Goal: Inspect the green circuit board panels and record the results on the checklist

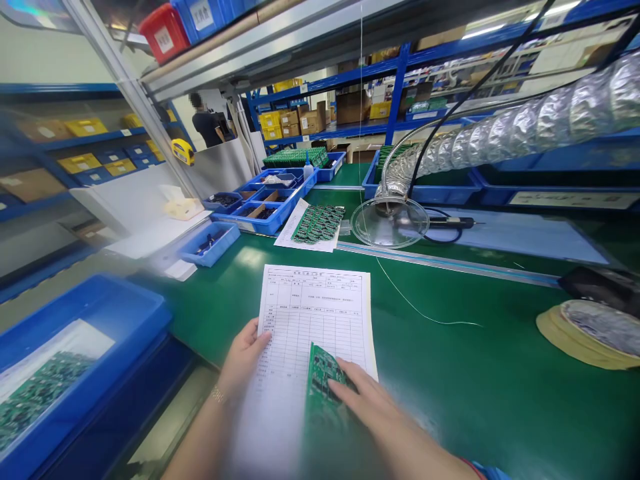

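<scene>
Under right hand (pixel 367 399) — rectangular green circuit board (pixel 321 369), thin gridded paper (pixel 284 393)

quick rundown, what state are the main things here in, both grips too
left grip: closed on paper form
right grip: touching circuit board, closure unclear
paper form: printed side showing, partly covered
circuit board: over the paper form, lower end blurred
blue bin: open-topped, holding boards
bottle: upright
silver duct: bent down toward clear disc
</scene>
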A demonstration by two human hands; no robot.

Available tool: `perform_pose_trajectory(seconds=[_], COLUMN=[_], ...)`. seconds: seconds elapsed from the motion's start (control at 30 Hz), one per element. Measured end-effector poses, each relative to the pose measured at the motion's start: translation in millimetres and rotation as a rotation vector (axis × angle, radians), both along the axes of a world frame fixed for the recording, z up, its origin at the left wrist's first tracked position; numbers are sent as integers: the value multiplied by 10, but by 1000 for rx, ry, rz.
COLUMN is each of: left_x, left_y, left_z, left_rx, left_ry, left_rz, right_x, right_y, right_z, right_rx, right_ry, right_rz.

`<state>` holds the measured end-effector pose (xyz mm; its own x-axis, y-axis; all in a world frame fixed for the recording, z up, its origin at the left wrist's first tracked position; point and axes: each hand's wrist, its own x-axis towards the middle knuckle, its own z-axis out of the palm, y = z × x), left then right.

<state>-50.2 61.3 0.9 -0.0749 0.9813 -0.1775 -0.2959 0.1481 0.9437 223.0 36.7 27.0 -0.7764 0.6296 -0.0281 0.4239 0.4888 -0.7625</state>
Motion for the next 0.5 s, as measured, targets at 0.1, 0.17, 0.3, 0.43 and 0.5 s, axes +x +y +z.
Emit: perform_pose_trajectory(seconds=[0.1,0.17,0.3,0.43,0.5], left_x=[-4,-16,-69,-77,-22], left_y=[4,0,-11,-32,-72], left_z=[-24,-43,-76,-78,-46], left_rx=[7,1,-37,-87,-101], left_ry=[10,20,104,77,23], left_rz=[-1,-10,12,5,11], right_x=[88,116,96,101,111], right_y=[39,88,186,211,201], right_z=[116,165,256,326,321], right_rx=[-159,-303,-799,-882,-698], right_ry=[101,231,823,984,798], right_rz=[-2,-49,-111,-45,-36])
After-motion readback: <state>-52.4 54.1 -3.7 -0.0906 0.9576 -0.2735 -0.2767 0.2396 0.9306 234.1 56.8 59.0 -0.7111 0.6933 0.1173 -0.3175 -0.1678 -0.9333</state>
